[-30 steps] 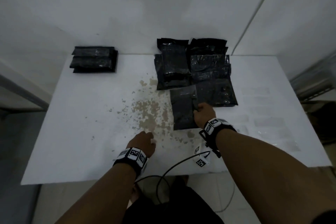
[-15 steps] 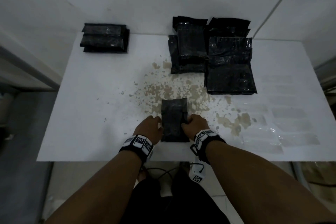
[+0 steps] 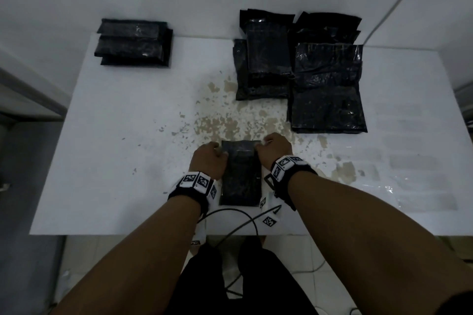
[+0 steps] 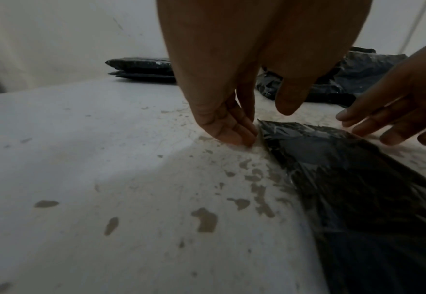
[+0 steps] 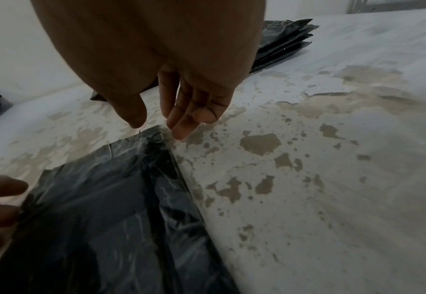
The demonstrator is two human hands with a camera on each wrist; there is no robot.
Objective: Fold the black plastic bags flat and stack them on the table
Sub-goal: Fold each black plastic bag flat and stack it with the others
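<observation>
Film of the bag [image 3: 240, 174] was judged light, limp, slippery; its twelve-o'clock corners were flanked by left hand [image 3: 208, 161], fingers pressed together, and right hand [image 3: 275, 152], fingers loosely spread; nothing was pinched.

One table [image 3: 115, 135], three piles of black bags, one separate bag [image 3: 240, 176].

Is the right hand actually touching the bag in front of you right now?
Apart. The right wrist view shows the right hand open, with bare table visible between its fingertips and the far right corner of the bag.
</observation>
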